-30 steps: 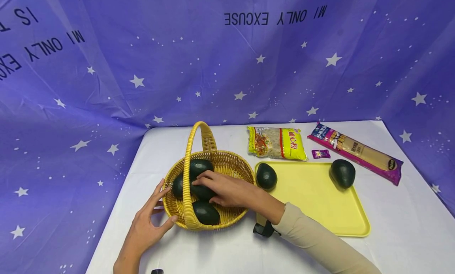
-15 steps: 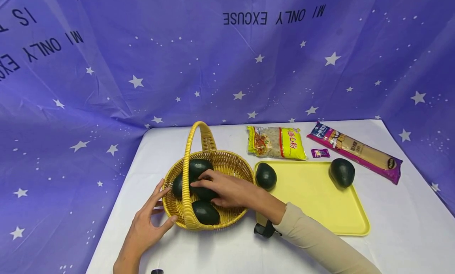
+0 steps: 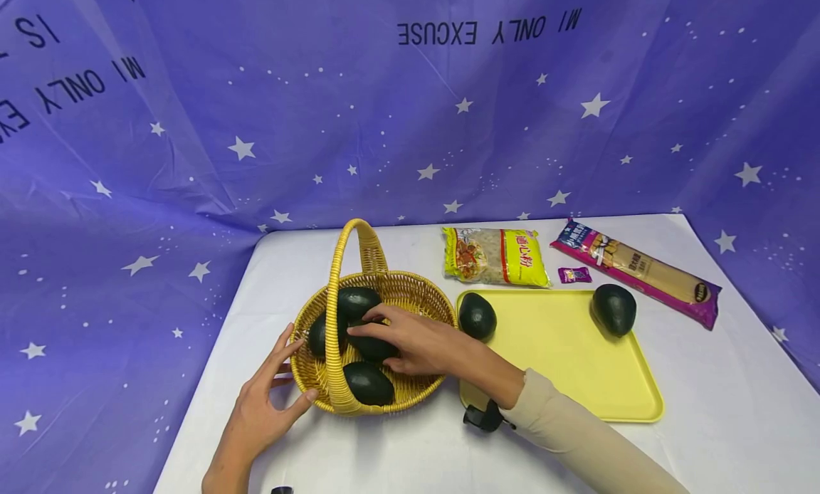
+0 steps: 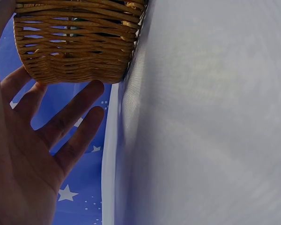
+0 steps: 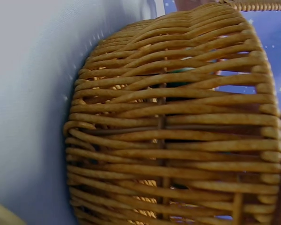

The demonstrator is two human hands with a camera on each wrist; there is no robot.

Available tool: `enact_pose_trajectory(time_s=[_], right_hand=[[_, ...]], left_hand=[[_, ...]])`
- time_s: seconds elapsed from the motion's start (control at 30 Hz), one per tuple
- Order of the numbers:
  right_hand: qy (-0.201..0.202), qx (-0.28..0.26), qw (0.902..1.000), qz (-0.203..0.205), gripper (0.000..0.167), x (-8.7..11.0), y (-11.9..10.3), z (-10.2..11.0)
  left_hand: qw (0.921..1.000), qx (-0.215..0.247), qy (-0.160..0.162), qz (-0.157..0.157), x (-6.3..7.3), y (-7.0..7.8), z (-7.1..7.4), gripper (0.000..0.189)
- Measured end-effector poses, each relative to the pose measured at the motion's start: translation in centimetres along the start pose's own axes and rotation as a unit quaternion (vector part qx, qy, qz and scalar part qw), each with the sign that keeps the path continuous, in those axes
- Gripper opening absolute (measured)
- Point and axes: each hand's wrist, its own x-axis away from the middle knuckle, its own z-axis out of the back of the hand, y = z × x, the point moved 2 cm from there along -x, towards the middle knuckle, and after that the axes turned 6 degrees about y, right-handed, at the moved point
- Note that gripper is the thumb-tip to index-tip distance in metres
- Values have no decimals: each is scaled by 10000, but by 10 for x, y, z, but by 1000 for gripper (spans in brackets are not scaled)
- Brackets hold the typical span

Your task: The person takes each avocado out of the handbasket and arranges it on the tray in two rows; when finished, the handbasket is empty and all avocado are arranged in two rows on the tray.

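Observation:
A yellow wicker basket [image 3: 416, 292] with a tall arched handle holds several dark green avocados. My right hand [image 3: 413, 343] reaches inside it, fingers and thumb bent around one avocado [image 3: 371, 347] in the middle. Around that one lie an avocado at the back [image 3: 357, 303], one at the left [image 3: 317, 336] partly behind the handle, and one at the front [image 3: 368, 384]. At the basket's left side, my left hand [image 3: 261, 408] touches the rim with spread, fairly straight fingers. The left wrist view shows its fingers against the woven wall [image 4: 75, 51]. Basket weave [image 5: 178, 108] blocks most of the right wrist view.
Right of the basket lies a yellow tray [image 3: 544, 366] bearing an avocado at its left corner [image 3: 477, 316] and another at its right corner [image 3: 613, 309]. Behind it are a pasta bag [image 3: 496, 256], a small purple packet [image 3: 574, 275] and a long noodle pack [image 3: 640, 270].
My right hand has shifted slightly to the right inside the basket, and the avocado in its grasp with it. The left hand stays at the rim. The head view has drifted a little.

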Motion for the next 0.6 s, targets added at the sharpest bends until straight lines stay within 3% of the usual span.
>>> enact_pose_trajectory(time_s=[0.6], right_hand=[[614, 26, 9970, -471, 75, 24, -5, 31]], left_hand=[[10000, 21, 18, -28, 1, -1, 1, 85]])
